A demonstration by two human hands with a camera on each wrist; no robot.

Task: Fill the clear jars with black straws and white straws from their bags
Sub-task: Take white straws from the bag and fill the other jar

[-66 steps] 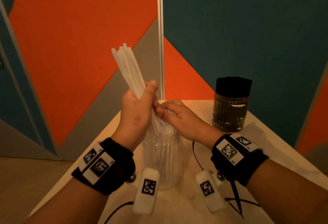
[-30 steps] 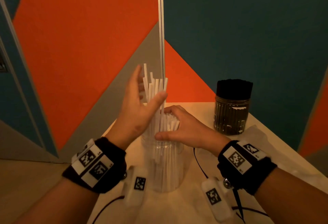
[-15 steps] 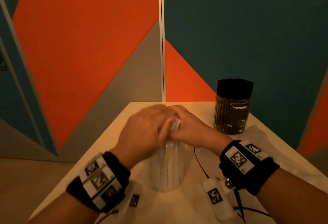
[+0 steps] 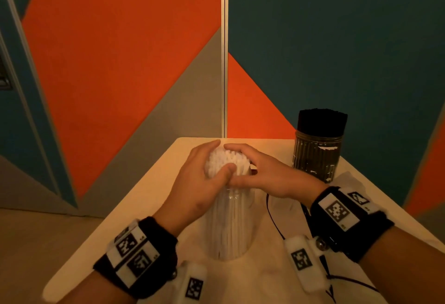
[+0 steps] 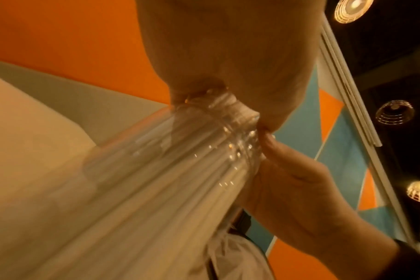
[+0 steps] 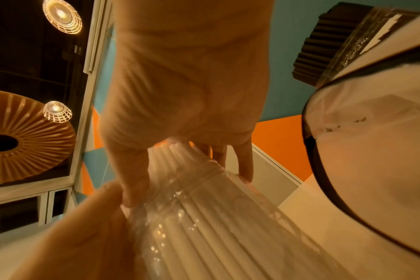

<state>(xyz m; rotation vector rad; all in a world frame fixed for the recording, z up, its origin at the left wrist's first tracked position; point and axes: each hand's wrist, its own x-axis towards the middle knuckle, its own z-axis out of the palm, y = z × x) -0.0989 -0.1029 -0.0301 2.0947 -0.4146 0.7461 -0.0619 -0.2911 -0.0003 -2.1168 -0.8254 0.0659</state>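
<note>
Both hands cup one bundle of white straws (image 4: 226, 163) where it sticks out of a clear jar (image 4: 231, 226). The left hand (image 4: 199, 183) curls round the bundle from its own side, thumb laid across the near face of the straws and fingers wrapped behind them. The right hand (image 4: 262, 173) closes in from the opposite side, its fingers arched over the far edge of the bundle and its thumb meeting the left thumb just above the jar mouth. Straw tops show between the two hands as a packed, slightly uneven white cluster. Below the hands the ribbed jar stands upright on the pale table (image 4: 144, 198), full of straws. Beyond the right hand, well apart, a second jar (image 4: 317, 157) holds black straws (image 4: 321, 122) standing level above its rim.
</note>
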